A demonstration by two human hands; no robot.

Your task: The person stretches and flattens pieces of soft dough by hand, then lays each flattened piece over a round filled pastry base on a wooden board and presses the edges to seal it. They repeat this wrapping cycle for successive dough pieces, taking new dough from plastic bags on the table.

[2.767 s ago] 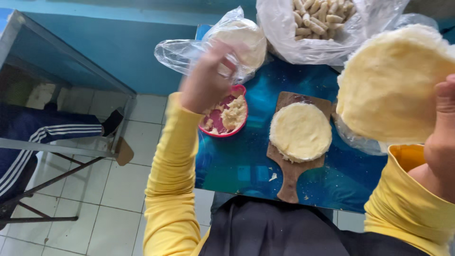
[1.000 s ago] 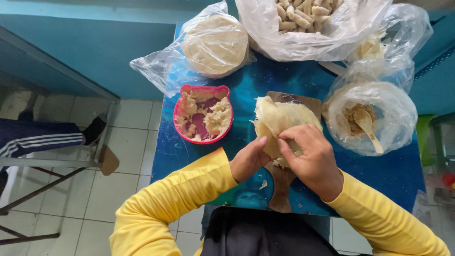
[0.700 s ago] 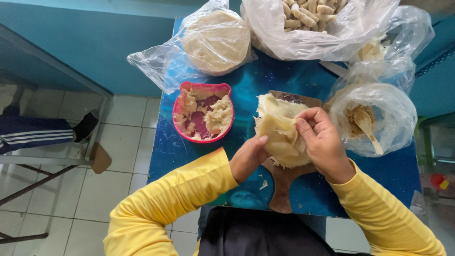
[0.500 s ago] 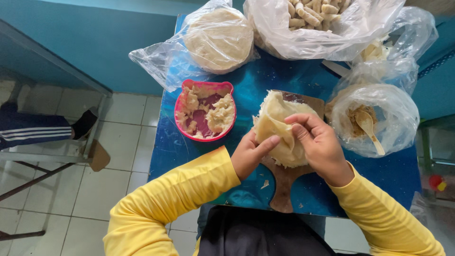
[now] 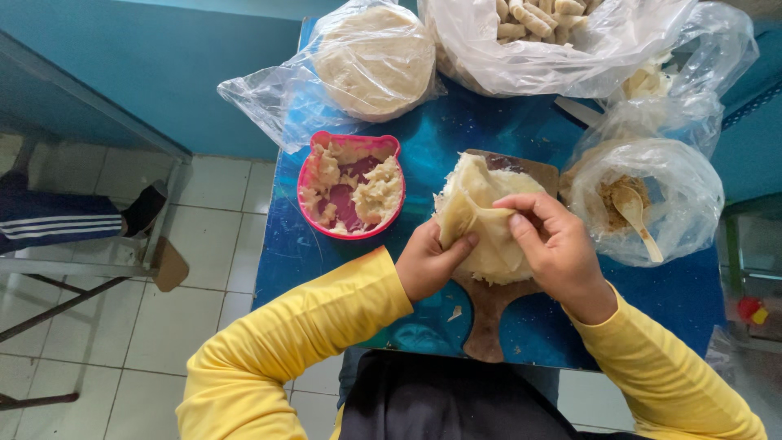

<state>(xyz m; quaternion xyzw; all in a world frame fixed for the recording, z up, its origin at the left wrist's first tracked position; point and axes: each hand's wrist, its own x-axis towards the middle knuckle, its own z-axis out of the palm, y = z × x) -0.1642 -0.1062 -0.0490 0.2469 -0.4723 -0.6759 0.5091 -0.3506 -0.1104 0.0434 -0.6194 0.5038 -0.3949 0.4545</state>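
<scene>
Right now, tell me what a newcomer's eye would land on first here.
First, the two hands at centre: the left hand and right hand fold a pale dough sheet over a wooden board on the blue table. Left of them sits a pink bowl of lumpy filling. Behind it lies a clear bag of flat dough rounds; to the right, a bagged brown filling with a spoon.

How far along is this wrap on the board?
Done: a dough sheet lies on the wooden board, one edge lifted and folded over. In hand: the left hand and right hand both pinch that fold. Left: the sheet is not yet closed; a stack of sheets waits in its bag, and the pink bowl holds filling.
</scene>
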